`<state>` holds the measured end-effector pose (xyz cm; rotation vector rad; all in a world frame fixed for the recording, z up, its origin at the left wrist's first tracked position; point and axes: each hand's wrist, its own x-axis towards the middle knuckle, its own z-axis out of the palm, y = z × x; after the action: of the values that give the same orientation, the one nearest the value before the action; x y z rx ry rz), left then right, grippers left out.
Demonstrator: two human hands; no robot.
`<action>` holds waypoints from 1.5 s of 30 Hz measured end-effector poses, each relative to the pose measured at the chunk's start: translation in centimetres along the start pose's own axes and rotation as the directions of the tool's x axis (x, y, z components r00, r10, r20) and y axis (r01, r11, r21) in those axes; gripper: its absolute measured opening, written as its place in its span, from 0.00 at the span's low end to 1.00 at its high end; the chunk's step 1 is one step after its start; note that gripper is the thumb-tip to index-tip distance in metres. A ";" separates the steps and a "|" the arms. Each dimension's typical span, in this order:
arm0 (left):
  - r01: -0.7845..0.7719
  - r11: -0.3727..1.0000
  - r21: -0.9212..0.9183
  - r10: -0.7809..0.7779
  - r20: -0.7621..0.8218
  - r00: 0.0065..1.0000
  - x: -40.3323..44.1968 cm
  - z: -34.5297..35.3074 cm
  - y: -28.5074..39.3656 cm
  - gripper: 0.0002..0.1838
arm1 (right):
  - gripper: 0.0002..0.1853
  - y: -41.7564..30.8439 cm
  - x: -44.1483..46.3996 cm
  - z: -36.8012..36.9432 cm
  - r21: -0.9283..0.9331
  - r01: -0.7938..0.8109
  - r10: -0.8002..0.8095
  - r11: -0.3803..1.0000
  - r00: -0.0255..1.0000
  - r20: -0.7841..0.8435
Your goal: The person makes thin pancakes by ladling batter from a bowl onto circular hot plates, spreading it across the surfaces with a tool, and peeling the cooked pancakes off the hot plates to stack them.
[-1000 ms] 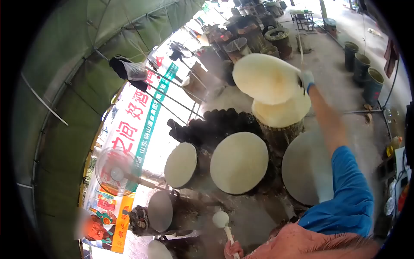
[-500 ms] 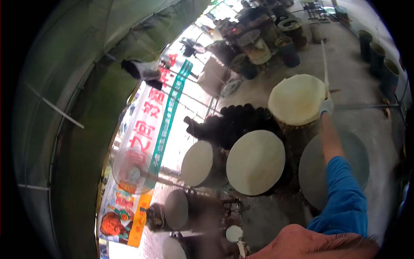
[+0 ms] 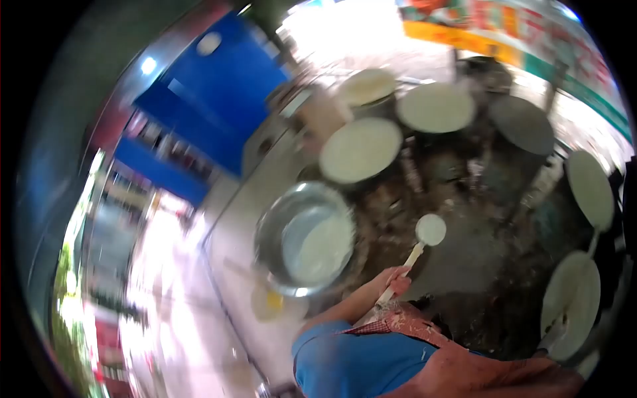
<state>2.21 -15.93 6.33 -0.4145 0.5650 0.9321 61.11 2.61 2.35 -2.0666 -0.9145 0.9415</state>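
Note:
My left hand (image 3: 396,282) is closed around the handle of a ladle (image 3: 431,229), whose round bowl shows white on top. At the far right, my right hand (image 3: 555,331) is over the near edge of a pale round griddle (image 3: 572,298), gloved or white-coated and blurred. A long pale stick (image 3: 594,243) runs beyond it, apparently from that hand; the fingers are hard to make out. To the left of the ladle stands a large metal basin (image 3: 269,255) with white liquid batter inside.
More round griddles curve around me: a pale one (image 3: 360,151), another (image 3: 436,108), a darker one (image 3: 523,125) and one at right (image 3: 589,189). A blue panel (image 3: 219,86) stands at upper left. A printed banner (image 3: 531,40) hangs at upper right.
My view has swung left, bringing the basin, the blue panel and my left hand with the ladle into sight. My right hand now appears at the lower right edge.

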 end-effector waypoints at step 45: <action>-0.805 0.375 -0.459 0.853 -0.168 0.493 -33.5 -5.8 7.3 0.22 | 0.17 -23.2 -44.5 54.9 0.593 0.799 -0.604 -0.098 -0.521 0.603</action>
<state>-21.30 -36.39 21.83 -0.5324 0.4215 2.1360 -12.63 -5.39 7.80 0.0385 -2.6794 0.7396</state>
